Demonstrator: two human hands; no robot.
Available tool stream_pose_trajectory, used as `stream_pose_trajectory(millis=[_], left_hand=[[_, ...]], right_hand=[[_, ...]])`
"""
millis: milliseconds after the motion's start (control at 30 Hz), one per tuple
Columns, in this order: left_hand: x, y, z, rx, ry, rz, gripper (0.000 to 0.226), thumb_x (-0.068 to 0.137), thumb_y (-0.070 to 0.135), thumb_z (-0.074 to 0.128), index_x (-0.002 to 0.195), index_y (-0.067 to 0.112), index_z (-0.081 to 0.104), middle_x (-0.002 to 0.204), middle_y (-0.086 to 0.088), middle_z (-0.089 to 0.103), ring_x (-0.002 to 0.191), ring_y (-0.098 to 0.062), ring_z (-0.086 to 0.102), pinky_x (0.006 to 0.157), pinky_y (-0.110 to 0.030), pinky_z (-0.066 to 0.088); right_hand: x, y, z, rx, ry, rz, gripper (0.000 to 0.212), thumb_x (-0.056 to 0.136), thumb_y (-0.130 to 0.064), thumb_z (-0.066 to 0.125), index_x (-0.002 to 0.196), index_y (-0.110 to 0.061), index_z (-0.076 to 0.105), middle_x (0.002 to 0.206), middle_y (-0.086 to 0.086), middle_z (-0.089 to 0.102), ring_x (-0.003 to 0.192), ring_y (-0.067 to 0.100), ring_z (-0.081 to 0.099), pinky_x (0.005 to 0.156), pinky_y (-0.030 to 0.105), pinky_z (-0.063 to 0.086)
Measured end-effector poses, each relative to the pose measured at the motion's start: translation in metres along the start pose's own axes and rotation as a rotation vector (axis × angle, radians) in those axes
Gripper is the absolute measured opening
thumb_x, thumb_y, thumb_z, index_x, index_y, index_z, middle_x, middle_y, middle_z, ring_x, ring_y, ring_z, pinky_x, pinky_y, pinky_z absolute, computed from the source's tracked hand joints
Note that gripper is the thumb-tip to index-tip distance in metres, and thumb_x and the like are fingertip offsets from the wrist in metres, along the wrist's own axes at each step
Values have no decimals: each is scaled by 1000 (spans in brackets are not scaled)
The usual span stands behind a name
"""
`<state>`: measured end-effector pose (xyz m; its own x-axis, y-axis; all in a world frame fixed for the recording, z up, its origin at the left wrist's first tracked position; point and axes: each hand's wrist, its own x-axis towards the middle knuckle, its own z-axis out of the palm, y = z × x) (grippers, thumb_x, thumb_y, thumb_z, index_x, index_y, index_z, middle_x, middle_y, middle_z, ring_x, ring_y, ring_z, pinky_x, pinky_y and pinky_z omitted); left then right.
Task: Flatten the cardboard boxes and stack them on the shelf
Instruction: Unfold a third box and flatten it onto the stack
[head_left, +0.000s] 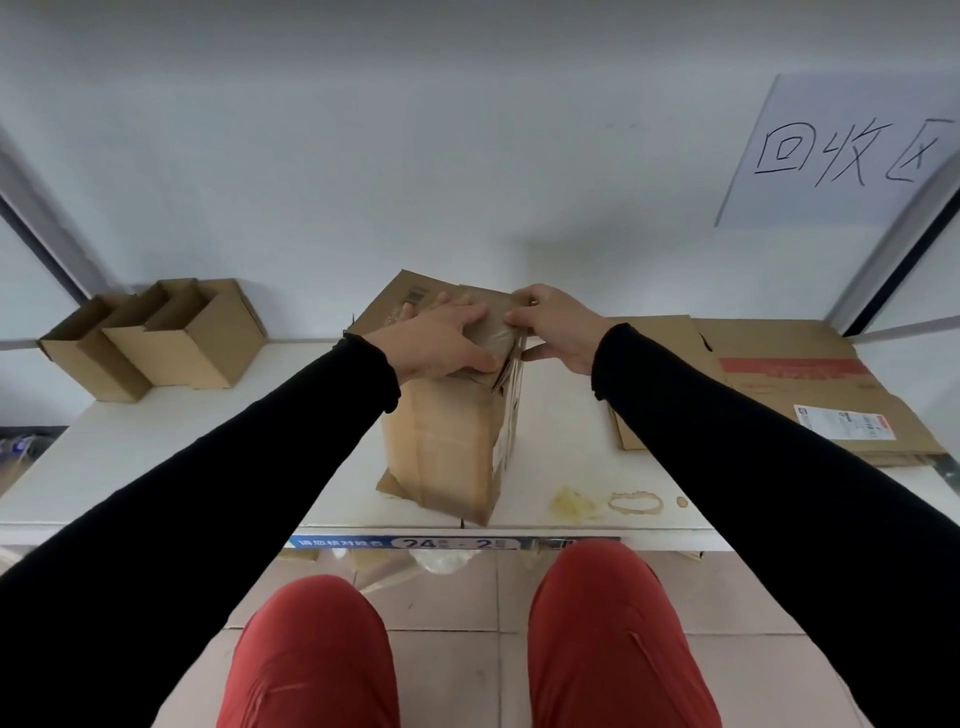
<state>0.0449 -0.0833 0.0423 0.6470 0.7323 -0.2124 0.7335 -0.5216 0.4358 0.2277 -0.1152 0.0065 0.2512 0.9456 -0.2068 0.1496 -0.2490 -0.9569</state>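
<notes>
Here I am pressing my open left hand (441, 340) flat on the box (449, 415) to steady it, while my right hand (558, 327) is pinching its taped top edge to open it.

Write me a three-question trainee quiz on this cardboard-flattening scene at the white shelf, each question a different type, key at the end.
1. True or false: both hands, left hand and right hand, are on the top of the upright brown cardboard box in the middle of the white shelf.
2. Where does the flattened brown cardboard with the red stripe lie? A) left end of the shelf B) right end of the shelf C) on the floor
3. Fill in: the small open cardboard boxes stand at the ___ end of the shelf.

Key: 1 true; 2 B; 3 left
</notes>
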Motion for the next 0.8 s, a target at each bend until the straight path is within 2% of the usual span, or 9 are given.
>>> stream_pose_trajectory(millis=[167,233,300,367,433,500,633,800], left_hand=[[1,2,4,24,13,-1,84,90,45,66,160,29,22,169,8,9,155,-10,-7,122,-46,-16],[0,2,5,34,22,2,83,91,45,65,160,29,21,169,8,9,155,-11,-6,121,-47,-16],[-2,1,6,28,21,3,82,92,46,63,160,30,21,169,8,8,155,-10,-7,121,-46,-16],[-4,-1,5,29,22,7,81,93,49,62,160,31,20,169,9,8,155,-9,-8,122,-46,-16],[-5,-4,6,30,28,8,81,93,50,61,160,31,20,169,10,8,154,-8,-9,122,-45,-16],[-5,-7,7,16,31,11,81,92,51,61,160,32,20,169,11,7,154,-7,-10,121,-44,-17],[-7,-12,7,16,34,16,81,92,53,59,160,33,19,169,10,6,154,-7,-9,122,-45,-16],[-8,-10,10,56,52,10,81,93,56,57,160,33,18,169,11,7,154,-6,-8,122,-45,-14]], right_hand=[[-4,-7,8,-61,42,6,43,100,-6,54,141,-15,45,111,6,59,87,17,59,90,44,57],[-6,-7,9,-77,56,-16,44,100,-4,54,142,-15,45,112,8,57,87,19,58,88,43,58],[-11,-5,7,-97,46,-58,47,100,-8,56,145,-15,44,115,7,56,93,22,59,85,38,57],[-15,-2,1,-219,71,-158,49,98,-18,61,145,-18,46,131,6,54,111,24,60,94,37,52],[-23,-2,-3,-395,107,-306,45,95,-29,66,137,-23,55,139,1,50,124,17,52,102,34,46],[-32,-4,-6,-517,20,-397,41,92,-35,71,130,-23,61,135,-5,54,123,10,51,100,26,42],[-38,-5,-15,-646,-165,-354,54,88,-39,77,137,-25,58,138,-12,52,126,6,46,101,22,35],[-30,-12,-21,-711,-183,-350,51,88,-34,78,134,-24,60,136,-9,55,126,10,48,101,25,39]])
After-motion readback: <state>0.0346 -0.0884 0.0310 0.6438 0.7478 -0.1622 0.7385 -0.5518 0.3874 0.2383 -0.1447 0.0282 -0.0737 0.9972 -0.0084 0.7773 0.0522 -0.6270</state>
